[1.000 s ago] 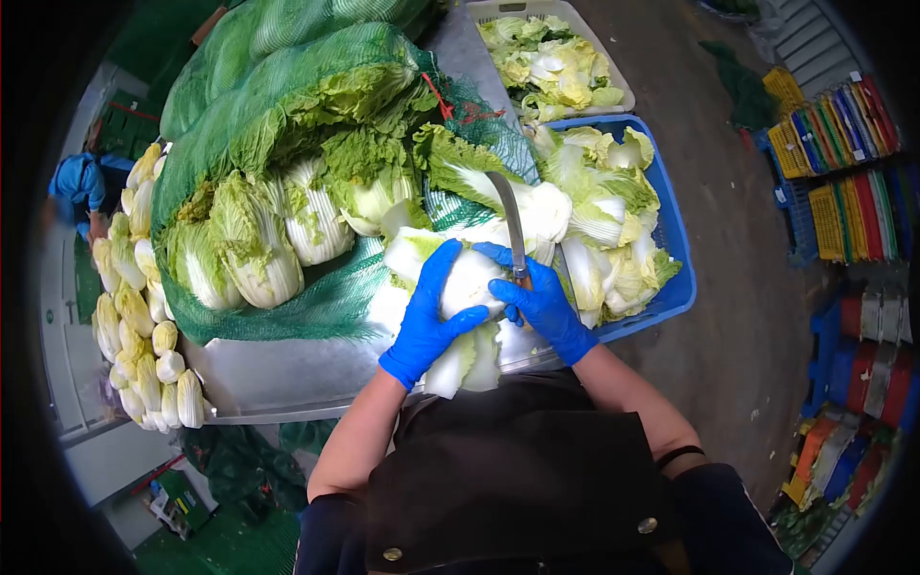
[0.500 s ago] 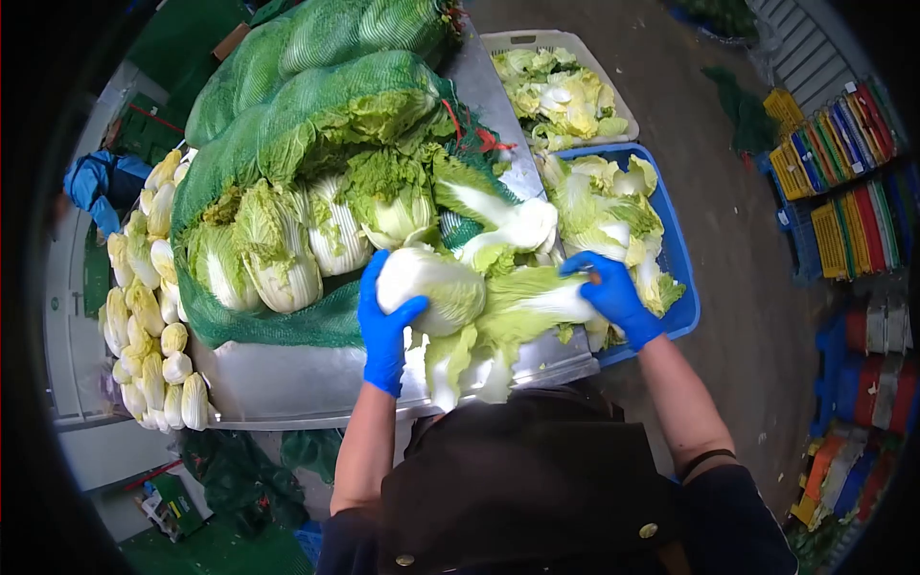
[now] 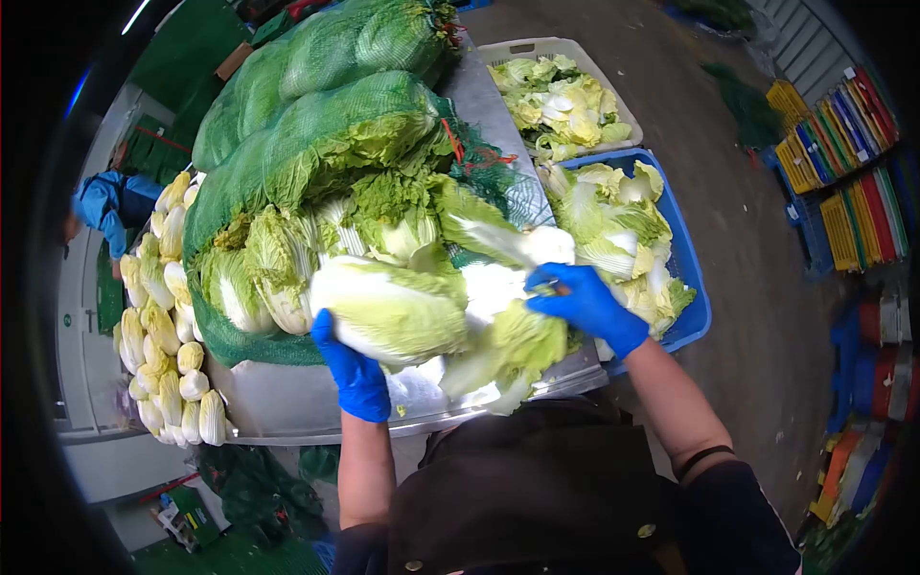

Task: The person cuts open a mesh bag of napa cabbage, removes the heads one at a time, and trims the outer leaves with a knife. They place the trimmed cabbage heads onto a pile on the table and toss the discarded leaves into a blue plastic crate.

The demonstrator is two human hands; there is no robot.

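My left hand (image 3: 352, 372), in a blue glove, is wrapped round the base of a cabbage (image 3: 388, 309) held tilted over the metal table. Blurred loose leaves (image 3: 517, 350) lie between the cabbage and my right hand (image 3: 586, 305). The gloved fingers of that right hand are bent together; whatever they hold, if anything, is hard to make out. Just behind them rests a white cut stem (image 3: 548, 245) with leaves. Whole cabbages (image 3: 278, 273) lie in an opened green net bag (image 3: 206, 331) beyond my left hand.
A blue crate (image 3: 692, 287) of leaves stands right of the metal table (image 3: 287, 393), with a pale crate (image 3: 623, 115) behind it. Full net bags (image 3: 316, 72) lie at the back. Peeled cabbages (image 3: 172, 316) are stacked left, near a person in blue (image 3: 115, 201). Coloured crates (image 3: 843, 144) stand far right.
The cabbage has moved left with my left hand and now lies more lengthwise. My right hand has shifted slightly left, and the loose leaves have changed shape. The whole view has shifted a little.
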